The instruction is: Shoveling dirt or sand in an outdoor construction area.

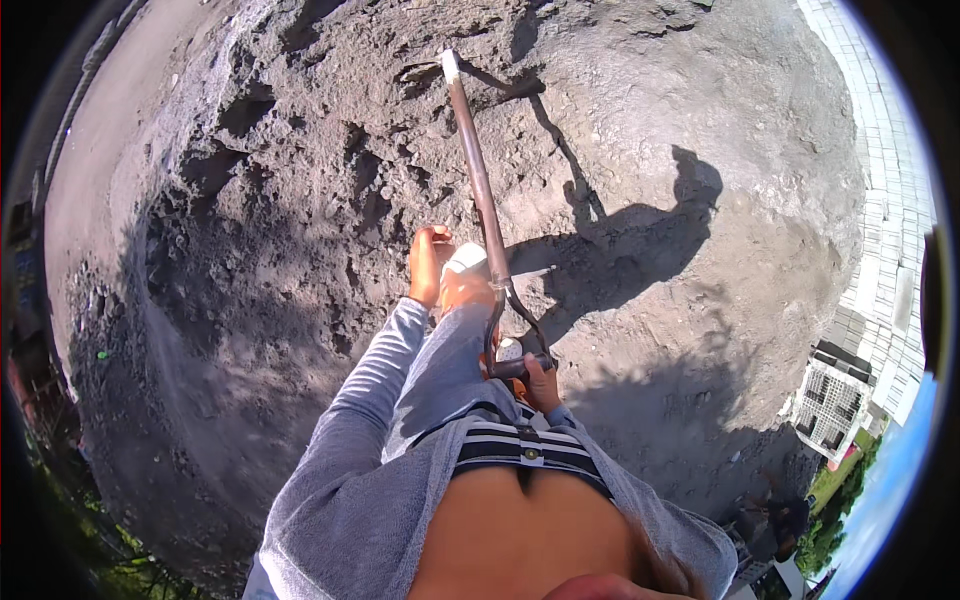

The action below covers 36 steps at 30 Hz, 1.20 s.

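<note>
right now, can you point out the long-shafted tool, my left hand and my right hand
Long-shafted tool (479, 180), head view: brown shaft.
Left hand (425, 266), head view: middle of the hand.
Right hand (543, 386), head view: middle of the hand.

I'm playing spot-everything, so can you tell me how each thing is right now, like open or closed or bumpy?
Right hand: closed on the grip
Left hand: loosely curled, off the shaft
Long tool: slanted, far end at the soil; blade not clear
Broken soil: rough, lumpy
Ground on the right: smoother, sunlit
Grey jacket: open in front
</note>
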### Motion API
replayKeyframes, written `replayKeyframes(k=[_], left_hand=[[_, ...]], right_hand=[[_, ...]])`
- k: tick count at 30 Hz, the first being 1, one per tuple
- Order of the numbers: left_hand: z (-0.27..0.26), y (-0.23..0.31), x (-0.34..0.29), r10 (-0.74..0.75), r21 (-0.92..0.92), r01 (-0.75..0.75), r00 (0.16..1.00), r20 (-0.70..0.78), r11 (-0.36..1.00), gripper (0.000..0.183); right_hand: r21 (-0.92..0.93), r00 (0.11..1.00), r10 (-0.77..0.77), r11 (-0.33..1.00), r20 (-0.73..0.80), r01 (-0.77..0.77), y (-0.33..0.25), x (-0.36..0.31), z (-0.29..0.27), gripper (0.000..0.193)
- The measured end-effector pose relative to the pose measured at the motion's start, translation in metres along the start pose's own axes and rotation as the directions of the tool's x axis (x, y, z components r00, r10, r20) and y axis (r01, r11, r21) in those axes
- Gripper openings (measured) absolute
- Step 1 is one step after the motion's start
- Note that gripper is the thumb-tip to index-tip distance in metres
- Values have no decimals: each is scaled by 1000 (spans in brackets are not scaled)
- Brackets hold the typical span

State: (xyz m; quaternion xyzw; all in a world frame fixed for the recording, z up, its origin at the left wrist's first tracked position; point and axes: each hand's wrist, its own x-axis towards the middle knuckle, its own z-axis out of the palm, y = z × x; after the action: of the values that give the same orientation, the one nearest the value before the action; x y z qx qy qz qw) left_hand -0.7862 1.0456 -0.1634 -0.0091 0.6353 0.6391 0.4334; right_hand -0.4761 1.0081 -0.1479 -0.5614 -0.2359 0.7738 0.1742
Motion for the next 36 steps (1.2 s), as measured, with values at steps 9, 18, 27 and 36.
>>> replayKeyframes(k=[9, 18, 27, 36], left_hand=[[41, 41, 300, -465, -235, 415, 856, -226, 879, 94], [98, 49, 313, -452, -192, 458, 889, 79, 868, 66], [102, -30, 189, -662, -149, 655, 750, 3, 741, 53], [86, -169, 30, -808, -58, 809, 588, 34, 585, 24]], right_hand=[[547, 879, 393, 814, -271, -195, -87, -22, 97, 11], [507, 768, 225, 849, -600, 148, -61, -15, 94, 9], [412, 567, 191, 863, -801, 291, 43, -63, -17, 7], [429, 367, 319, 861, -874, 274, 102, -247, -94, 6]])
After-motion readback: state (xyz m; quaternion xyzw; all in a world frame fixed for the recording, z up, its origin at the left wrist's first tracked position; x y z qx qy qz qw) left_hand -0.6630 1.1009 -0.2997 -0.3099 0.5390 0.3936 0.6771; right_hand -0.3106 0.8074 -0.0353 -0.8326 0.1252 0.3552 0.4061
